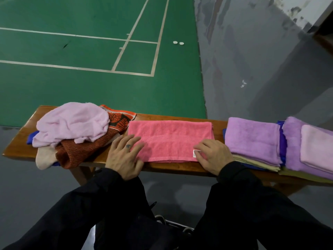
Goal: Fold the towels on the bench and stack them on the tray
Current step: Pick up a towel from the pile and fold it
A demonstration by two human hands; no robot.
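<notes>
Pink towel flat at table centre, near front edge. Left hand and right hand press it, fingers extended, gripping nothing. Risk: uneven pressure skews fold; towel slips off front edge.

A coral-pink towel with a woven stripe band and a small white label is lying on the brown wooden bench. Beside it a pale lilac towel is sitting over a rust-orange towel with a dark leaf pattern, a cream one and a bit of blue cloth. On the other side, purple towels are showing over beige and a blue tray. The green court is showing white lines; the sleeves are black.
</notes>
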